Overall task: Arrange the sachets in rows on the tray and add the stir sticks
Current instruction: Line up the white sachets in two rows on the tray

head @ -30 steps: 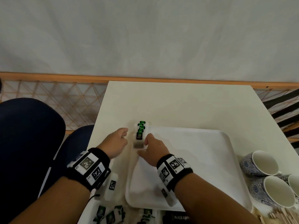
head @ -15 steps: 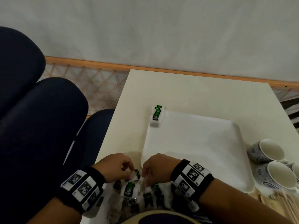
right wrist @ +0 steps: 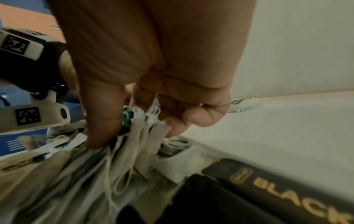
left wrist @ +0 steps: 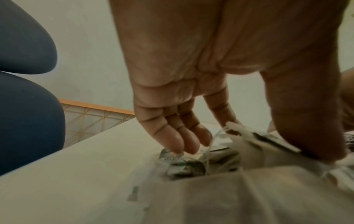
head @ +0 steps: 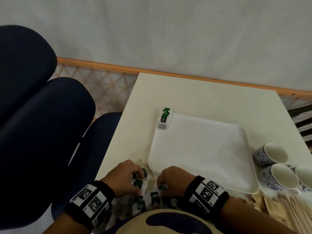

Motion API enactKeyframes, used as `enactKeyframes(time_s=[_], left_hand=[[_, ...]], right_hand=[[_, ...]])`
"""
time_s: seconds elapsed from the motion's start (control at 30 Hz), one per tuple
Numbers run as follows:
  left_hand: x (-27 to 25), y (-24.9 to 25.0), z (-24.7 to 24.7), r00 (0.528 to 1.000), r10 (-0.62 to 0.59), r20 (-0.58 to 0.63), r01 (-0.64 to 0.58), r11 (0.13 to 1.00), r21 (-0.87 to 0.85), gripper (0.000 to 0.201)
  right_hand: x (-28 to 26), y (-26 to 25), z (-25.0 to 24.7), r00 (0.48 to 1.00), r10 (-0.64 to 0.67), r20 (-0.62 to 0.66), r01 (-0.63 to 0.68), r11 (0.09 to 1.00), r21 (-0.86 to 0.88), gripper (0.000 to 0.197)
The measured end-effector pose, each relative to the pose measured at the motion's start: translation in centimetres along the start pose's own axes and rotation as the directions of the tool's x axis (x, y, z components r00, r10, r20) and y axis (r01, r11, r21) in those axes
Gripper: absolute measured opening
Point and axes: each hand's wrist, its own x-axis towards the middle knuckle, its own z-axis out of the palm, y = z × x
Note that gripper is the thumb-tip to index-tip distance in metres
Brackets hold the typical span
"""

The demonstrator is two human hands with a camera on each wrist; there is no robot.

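A short row of white sachets with green labels [head: 164, 119] lies at the far left corner of the white tray [head: 202, 149]. A loose pile of the same sachets [head: 148, 198] sits at the near table edge, in front of the tray. Both hands are in that pile. My left hand [head: 136, 179] pinches one sachet [left wrist: 268, 141] between thumb and index finger, the other fingers hanging straight. My right hand [head: 160, 181] grips a bunch of several sachets [right wrist: 141, 125] between thumb and curled fingers. Wooden stir sticks [head: 287, 210] lie at the near right.
Three blue-patterned cups [head: 273, 154] stand right of the tray. A black packet marked BLACK [right wrist: 268, 189] lies beside the pile, against the tray's near rim. Dark blue chairs [head: 42, 132] stand left of the table. The table's left edge is close to my left hand.
Both hands have come back from the row at the tray's far left corner to the pile at the near edge and taken hold of sachets there.
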Motion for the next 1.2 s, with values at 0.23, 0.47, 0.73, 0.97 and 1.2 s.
enactKeyframes(time_s=[0.23, 0.47, 0.73, 0.97, 1.2], left_hand=[[-0.2, 0.4, 0.0, 0.999, 0.044, -0.01, -0.044, 0.998, -0.052, 0.043], [-0.3, 1.0, -0.3, 0.997, 0.076, 0.013, -0.074, 0.991, -0.115, 0.046], [-0.1, 0.8, -0.1, 0.997, 0.075, 0.004, -0.074, 0.99, -0.117, 0.044], [-0.1, 1.3, -1.4, 0.987, 0.156, -0.033, -0.157, 0.927, -0.34, 0.08], [2.6, 2.9, -3.7, 0.908, 0.375, 0.188, -0.053, 0.547, -0.836, 0.071]], right_hand=[[-1.0, 0.4, -0.6, 0.999, -0.018, -0.033, 0.022, 0.995, 0.102, 0.03], [-1.2, 1.0, -1.8, 0.998, 0.033, -0.06, -0.021, 0.98, 0.196, 0.031], [-1.0, 1.2, -1.3, 0.991, 0.06, -0.116, -0.03, 0.969, 0.243, 0.03], [-1.9, 0.6, -4.0, 0.968, 0.01, -0.251, 0.087, 0.924, 0.372, 0.021], [-1.0, 0.4, -6.8, 0.933, -0.025, -0.359, 0.172, 0.907, 0.384, 0.019]])
